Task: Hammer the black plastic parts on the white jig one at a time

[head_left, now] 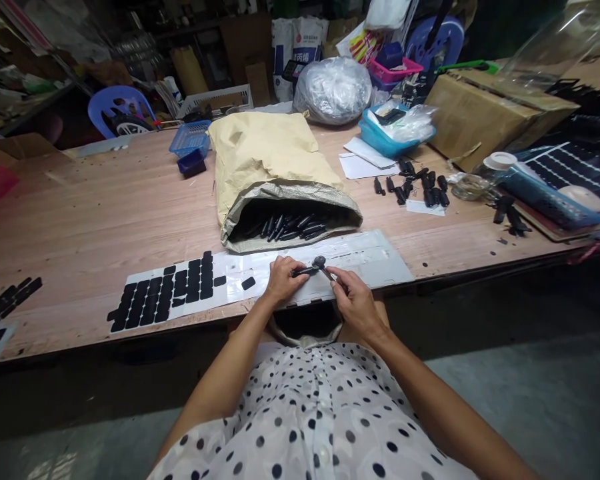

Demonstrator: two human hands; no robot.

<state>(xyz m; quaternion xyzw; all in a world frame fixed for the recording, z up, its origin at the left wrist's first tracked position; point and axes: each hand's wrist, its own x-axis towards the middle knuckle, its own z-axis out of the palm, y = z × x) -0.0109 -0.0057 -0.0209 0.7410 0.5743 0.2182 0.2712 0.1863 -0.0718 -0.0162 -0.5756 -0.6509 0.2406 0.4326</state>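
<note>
Piece (pixel 303 271), black, near frame center, long axis left-right, right end by a dark knob (pixel 319 261), pinched in left hand (pixel 283 280); right hand (pixel 354 298) fingers grip a thin tool (pixel 329 274). Wood-grained table (pixel 145 193), cluttered room (pixel 230 53).

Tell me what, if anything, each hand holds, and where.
Left hand: a black piece, near its left end. Right hand: a slim metal tool, by the end nearer the person. Finer detail is too small to tell.
</note>
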